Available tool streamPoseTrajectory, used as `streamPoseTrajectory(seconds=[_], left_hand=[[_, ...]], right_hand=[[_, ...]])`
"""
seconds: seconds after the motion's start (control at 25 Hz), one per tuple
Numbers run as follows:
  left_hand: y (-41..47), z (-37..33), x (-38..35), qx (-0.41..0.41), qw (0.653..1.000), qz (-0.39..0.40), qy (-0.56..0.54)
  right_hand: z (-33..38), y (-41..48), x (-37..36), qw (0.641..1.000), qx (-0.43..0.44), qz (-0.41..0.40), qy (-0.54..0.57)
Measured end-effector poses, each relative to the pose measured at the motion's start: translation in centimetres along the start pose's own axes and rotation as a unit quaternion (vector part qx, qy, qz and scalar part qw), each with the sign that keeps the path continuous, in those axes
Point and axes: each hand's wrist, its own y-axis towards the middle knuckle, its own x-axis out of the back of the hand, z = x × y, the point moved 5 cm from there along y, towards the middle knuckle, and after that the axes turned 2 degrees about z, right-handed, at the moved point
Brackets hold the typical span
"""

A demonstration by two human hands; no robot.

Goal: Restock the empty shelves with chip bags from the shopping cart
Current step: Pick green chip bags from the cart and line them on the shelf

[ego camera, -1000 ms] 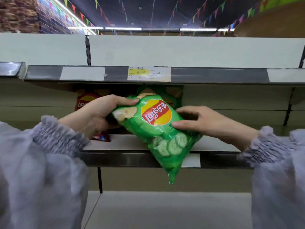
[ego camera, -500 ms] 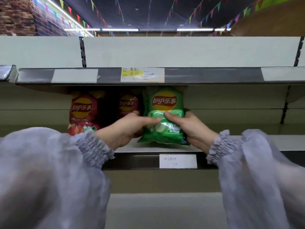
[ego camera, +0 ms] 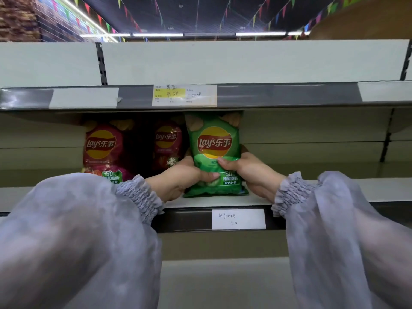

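1. Store shelving is filling the view; the shelf [ego camera: 345, 190] is carrying the green bag [ego camera: 214, 141], standing upright at 12 o'clock, with red bags [ego camera: 100, 146] sitting at its 9 o'clock.
2. Person's left hand [ego camera: 178, 177] and right hand [ego camera: 252, 172] are pinching its lower half, one per side.
3. Bag is looking light, puffy and slick, with contents likely fragile; holding the side edges gently is looking safest.
4. Strip lights [ego camera: 158, 35] and bunting [ego camera: 124, 10] are hanging overhead.
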Motion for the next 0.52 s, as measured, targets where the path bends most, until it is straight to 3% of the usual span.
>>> streamPoseTrajectory(seconds=[0.32, 0.52], left_hand=[[-0.4, -0.4, -0.7, 0.000, 1.000, 0.008, 0.022], [-2.1, -0.9, -0.3, 0.000, 0.998, -0.055, 0.002]], right_hand=[[0.2, -0.7, 0.7, 0.998, -0.015, -0.018, -0.051], [1.6, -2.5, 1.3, 0.995, 0.051, -0.060, -0.057]])
